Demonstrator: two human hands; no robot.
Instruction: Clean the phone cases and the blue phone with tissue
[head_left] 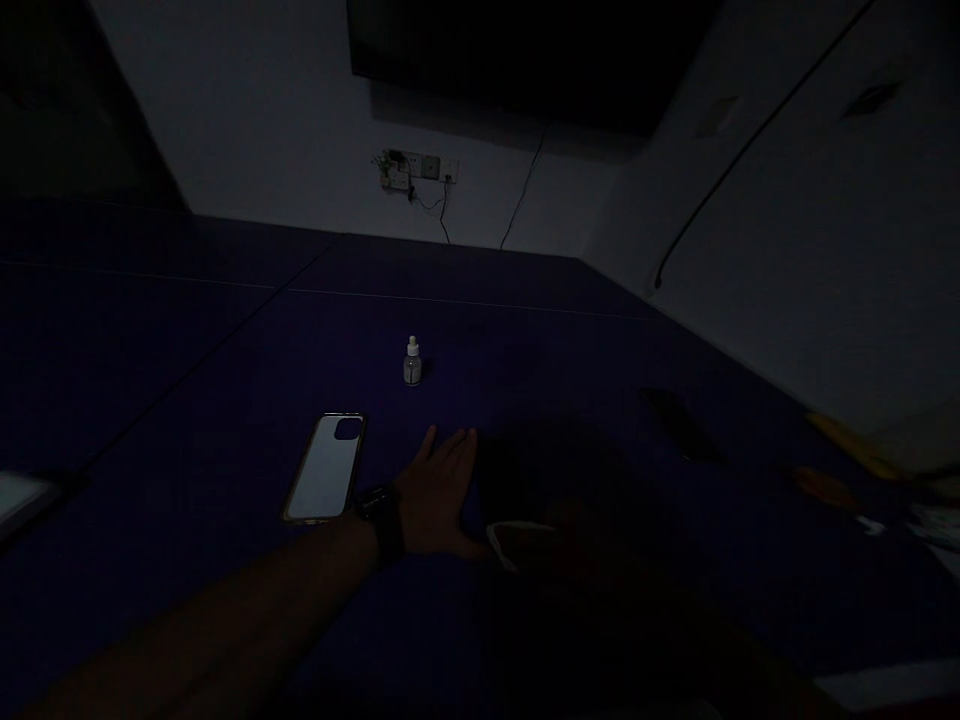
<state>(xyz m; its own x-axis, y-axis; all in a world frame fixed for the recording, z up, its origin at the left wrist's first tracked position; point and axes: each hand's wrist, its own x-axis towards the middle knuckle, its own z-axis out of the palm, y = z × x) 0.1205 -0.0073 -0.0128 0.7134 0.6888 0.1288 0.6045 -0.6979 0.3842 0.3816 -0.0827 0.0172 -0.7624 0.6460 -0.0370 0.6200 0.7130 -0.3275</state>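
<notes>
Although the light is very weak, the left hand (pixel 441 497) can be seen well enough, palm down over the blue table (pixel 517 350). Its fingers are stretched forward and slightly apart, with the thumb pointing out to the right, and they have hold of nothing. A dark watch (pixel 382 518) is on this wrist. The right hand (pixel 570 545) is almost lost in the shadow; next to it, just beyond the left thumb, is a thin white thing (pixel 514 525). How far the right fingers are open, and whether they grip this white thing, I cannot tell. To the left of the left hand lies a phone case (pixel 324 470), flat on the table, near the watch. Farther forward, a small bottle (pixel 412 367) with a white top stands upright.
</notes>
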